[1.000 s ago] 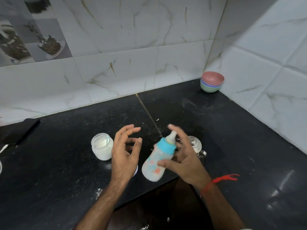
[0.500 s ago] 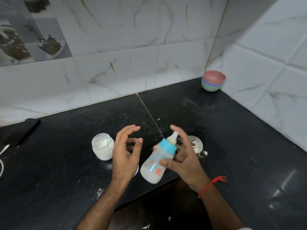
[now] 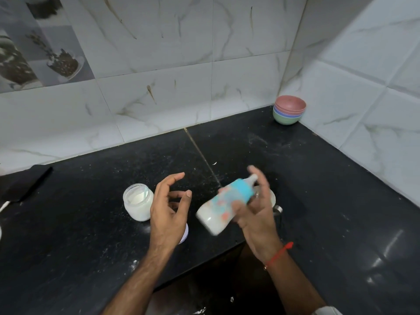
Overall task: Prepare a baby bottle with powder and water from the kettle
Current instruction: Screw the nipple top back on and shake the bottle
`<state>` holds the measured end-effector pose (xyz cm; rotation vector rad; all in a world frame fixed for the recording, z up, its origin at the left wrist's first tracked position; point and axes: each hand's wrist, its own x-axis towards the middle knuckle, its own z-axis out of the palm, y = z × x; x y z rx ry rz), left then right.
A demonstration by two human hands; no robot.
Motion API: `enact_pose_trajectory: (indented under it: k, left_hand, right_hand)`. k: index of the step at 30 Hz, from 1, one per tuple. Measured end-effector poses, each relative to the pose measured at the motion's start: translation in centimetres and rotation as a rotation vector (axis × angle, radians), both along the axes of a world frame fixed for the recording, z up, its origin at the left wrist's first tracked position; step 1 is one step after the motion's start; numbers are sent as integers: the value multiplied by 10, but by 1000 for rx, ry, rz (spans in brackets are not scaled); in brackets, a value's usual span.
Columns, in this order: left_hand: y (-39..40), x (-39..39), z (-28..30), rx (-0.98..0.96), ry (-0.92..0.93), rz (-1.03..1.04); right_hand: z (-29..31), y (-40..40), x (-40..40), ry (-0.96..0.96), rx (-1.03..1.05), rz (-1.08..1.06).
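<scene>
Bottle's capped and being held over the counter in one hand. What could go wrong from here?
Three risks:
1. The right hand alone holds the tilted baby bottle, which looks motion-blurred; the left hand is off it, so it may slip.
2. The open powder jar stands right beside the left hand; a stray move might tip it.
3. The metal kettle sits just behind the right hand and could be knocked.

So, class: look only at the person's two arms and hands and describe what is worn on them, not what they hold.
Both forearms are bare, and no rings, watch or gloves show. The left hand and its wrist carry nothing. The right hand has a thin red thread tied round the wrist, one loose end sticking out. At the bottom edge a bit of pale cloth shows by the right arm, perhaps a sleeve.
</scene>
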<state>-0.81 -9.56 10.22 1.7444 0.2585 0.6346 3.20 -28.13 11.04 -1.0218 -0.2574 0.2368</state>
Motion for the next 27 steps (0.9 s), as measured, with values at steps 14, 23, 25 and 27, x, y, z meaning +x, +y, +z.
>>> enact_pose_trajectory:
  k: [14, 23, 25, 27]
  left_hand:
    - [-1, -2, 1, -24, 14, -14]
    - [1, -4, -1, -16, 16, -11]
    - [-1, -2, 0, -5, 14, -15]
    - [-3, -2, 1, 9, 8, -19]
  right_hand:
    - [1, -4, 2, -188, -95, 70]
    - [3, -2, 9, 113, 242, -204]
    - [-4, -1, 3, -192, -127, 51]
    - [-8, 1, 1, -283, -257, 194]
